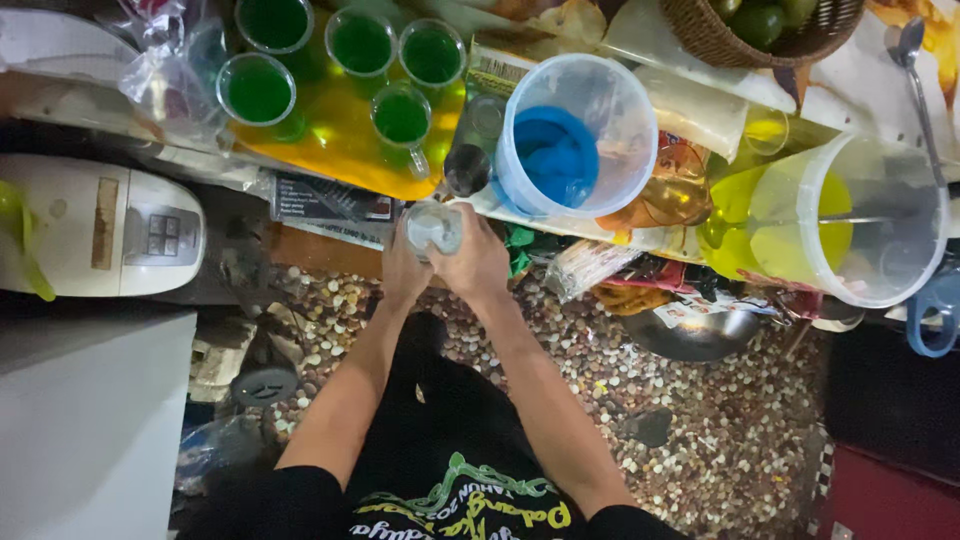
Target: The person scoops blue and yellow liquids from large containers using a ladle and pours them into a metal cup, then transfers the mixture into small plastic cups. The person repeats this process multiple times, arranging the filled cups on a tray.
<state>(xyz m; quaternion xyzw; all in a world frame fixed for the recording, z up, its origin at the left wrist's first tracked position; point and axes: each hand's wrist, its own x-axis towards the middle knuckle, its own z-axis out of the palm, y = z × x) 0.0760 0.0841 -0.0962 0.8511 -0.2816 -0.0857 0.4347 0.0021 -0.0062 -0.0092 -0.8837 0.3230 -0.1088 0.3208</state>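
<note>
Both my hands meet at the table's near edge around a small clear plastic cup [434,226]. My left hand [402,268] wraps the cup from the left and my right hand [474,262] covers it from the right. Just beyond the cup stands a clear jug of blue liquid [572,140]. To the left, several clear cups of green liquid [259,90] sit on a yellow tray [345,150]. A second jug holding yellow-green liquid [850,222] stands at the right with a long spoon inside.
A white rice cooker [100,225] sits at the left on a lower surface. A wicker basket of green fruit [760,30] is at the top right. A metal bowl [690,335] and a pebble-patterned floor lie below the table edge.
</note>
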